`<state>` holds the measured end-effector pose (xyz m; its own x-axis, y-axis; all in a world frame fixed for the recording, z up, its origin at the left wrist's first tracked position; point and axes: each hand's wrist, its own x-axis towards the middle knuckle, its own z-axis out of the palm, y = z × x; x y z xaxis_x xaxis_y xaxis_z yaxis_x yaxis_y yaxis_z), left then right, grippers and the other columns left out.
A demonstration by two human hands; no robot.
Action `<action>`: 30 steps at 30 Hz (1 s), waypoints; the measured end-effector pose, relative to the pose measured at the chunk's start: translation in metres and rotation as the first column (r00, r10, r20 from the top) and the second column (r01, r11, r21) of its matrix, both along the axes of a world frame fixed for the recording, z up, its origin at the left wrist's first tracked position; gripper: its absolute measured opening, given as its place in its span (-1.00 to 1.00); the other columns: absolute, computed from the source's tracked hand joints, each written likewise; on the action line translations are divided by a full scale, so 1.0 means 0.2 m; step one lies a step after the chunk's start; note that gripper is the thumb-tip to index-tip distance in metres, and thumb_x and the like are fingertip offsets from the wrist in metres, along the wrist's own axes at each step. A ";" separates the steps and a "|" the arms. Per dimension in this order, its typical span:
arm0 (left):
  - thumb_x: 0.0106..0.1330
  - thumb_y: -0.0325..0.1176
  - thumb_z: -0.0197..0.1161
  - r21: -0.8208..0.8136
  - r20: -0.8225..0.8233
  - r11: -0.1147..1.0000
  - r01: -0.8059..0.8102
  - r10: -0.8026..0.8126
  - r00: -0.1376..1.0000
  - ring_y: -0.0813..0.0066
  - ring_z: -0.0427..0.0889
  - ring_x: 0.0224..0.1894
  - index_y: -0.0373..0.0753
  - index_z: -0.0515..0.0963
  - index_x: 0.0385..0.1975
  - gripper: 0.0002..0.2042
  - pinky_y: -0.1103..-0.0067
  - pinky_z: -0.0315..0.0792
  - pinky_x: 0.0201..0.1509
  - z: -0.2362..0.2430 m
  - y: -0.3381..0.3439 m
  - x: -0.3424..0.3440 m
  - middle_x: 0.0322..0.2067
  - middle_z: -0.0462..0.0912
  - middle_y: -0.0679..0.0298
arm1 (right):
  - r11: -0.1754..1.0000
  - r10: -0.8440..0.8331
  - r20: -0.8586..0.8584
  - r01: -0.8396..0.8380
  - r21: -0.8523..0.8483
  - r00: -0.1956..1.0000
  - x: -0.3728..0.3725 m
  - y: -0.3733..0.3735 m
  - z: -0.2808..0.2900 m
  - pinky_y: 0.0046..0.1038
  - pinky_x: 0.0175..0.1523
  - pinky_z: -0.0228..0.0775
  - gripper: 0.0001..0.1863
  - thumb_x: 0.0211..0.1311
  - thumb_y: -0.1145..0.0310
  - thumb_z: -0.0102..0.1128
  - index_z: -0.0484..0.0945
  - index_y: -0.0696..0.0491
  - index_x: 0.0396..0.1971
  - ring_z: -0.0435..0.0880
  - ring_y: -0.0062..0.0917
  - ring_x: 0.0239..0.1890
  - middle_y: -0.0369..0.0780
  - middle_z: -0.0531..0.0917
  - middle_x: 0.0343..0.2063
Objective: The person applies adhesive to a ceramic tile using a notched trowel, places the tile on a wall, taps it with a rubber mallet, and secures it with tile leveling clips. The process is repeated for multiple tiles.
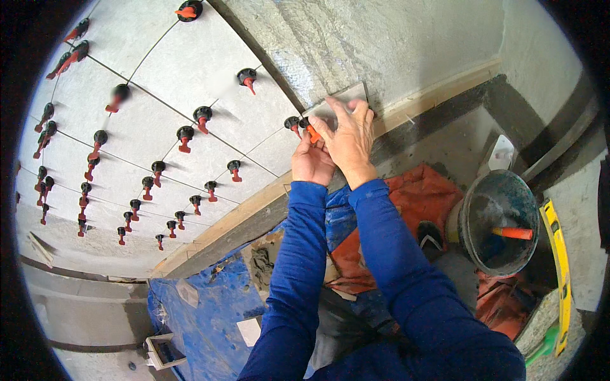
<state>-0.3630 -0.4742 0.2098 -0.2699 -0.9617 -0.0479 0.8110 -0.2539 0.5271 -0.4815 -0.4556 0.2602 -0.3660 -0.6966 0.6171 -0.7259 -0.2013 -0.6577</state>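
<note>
My right hand (351, 136) lies over a small grey tile piece (356, 93) at the bare wall, beside the tiled area. Its fingers are arched, the tips on the tile. My left hand (312, 165), palm turned up, is just below and touches my right hand. Its fingertips close around the orange handle of a tile levelling clip (313, 132), partly covered by both hands. Immediately left of that, another black-and-red levelling clip (292, 124) sits at a tile joint. Large pale tiles (254, 114) fill the wall at left, with several more such clips along their joints.
A wooden batten (254, 202) runs along the wall's foot. At right stand a dark bucket (499, 222) with an orange-handled tool inside and a yellow spirit level (558, 267). Blue sheeting (210, 305) and orange sheeting (413, 190) cover the floor; a white tile offcut (249, 331) lies there.
</note>
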 end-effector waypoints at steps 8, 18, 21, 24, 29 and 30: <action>0.55 -0.08 0.07 -0.012 0.011 0.999 -0.048 0.049 0.999 0.17 0.54 0.26 -0.18 0.55 0.11 -0.64 0.17 0.34 0.39 0.00 -0.03 0.00 0.15 0.63 0.17 | 0.895 0.324 0.311 -0.396 0.205 0.893 -0.06 0.04 0.11 -0.01 -0.01 0.55 -0.09 -0.08 -0.02 0.59 0.42 0.05 0.29 0.73 0.07 -0.10 0.12 0.74 -0.22; 0.51 -0.12 0.17 -0.159 -0.125 0.987 0.033 -0.054 0.991 0.31 0.66 0.03 -0.21 0.56 -0.05 -0.72 0.31 0.51 0.20 0.02 -0.06 -0.04 -0.10 0.71 0.25 | 0.894 0.353 0.292 -0.412 0.175 0.889 -0.05 0.02 0.14 -0.15 0.03 0.60 -0.04 -0.12 0.20 0.60 0.37 0.19 0.34 0.76 0.01 -0.13 0.09 0.76 -0.27; 0.50 -0.09 0.20 -0.136 -0.028 0.991 -0.021 0.017 0.999 0.34 0.65 -0.02 -0.18 0.56 -0.11 -0.73 0.30 0.51 0.17 0.01 -0.09 -0.03 -0.14 0.69 0.31 | 0.895 0.355 0.257 -0.407 0.185 0.899 -0.03 0.01 0.15 -0.15 0.07 0.58 -0.02 -0.09 0.23 0.57 0.32 0.23 0.38 0.74 0.04 -0.09 0.09 0.75 -0.21; 0.51 -0.10 0.18 -0.171 -0.019 0.983 -0.058 0.056 0.998 0.31 0.65 0.00 -0.19 0.56 -0.11 -0.74 0.28 0.51 0.18 -0.01 -0.09 -0.03 -0.12 0.69 0.31 | 0.886 0.348 0.235 -0.400 0.233 0.907 -0.02 0.01 0.16 -0.14 0.10 0.56 -0.02 -0.05 0.27 0.53 0.27 0.28 0.40 0.72 0.04 -0.04 0.10 0.74 -0.15; 0.54 -0.16 0.13 -0.152 -0.242 0.988 -0.034 -0.004 0.970 0.26 0.65 0.13 -0.27 0.60 0.04 -0.68 0.29 0.47 0.31 -0.07 -0.04 -0.05 0.04 0.72 0.17 | 0.853 0.375 0.301 -0.453 0.259 0.877 -0.02 0.01 0.16 -0.11 0.12 0.53 -0.05 0.01 0.33 0.49 0.24 0.31 0.40 0.70 0.05 -0.01 0.14 0.71 -0.11; 0.55 -0.19 0.10 -0.025 -0.225 0.996 -0.081 0.073 0.972 0.22 0.61 0.21 -0.28 0.60 0.09 -0.67 0.27 0.41 0.39 -0.08 -0.05 -0.06 0.14 0.67 0.12 | 0.860 0.370 0.275 -0.439 0.260 0.888 -0.02 0.02 0.16 -0.11 0.12 0.53 -0.06 0.02 0.34 0.49 0.23 0.32 0.41 0.70 0.06 -0.01 0.14 0.71 -0.12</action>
<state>-0.3750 -0.4840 0.1947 -0.1952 -0.9800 0.0384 0.9255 -0.1711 0.3378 -0.4847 -0.4526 0.2915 -0.1056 -0.9515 0.2891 -0.4638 -0.2101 -0.8607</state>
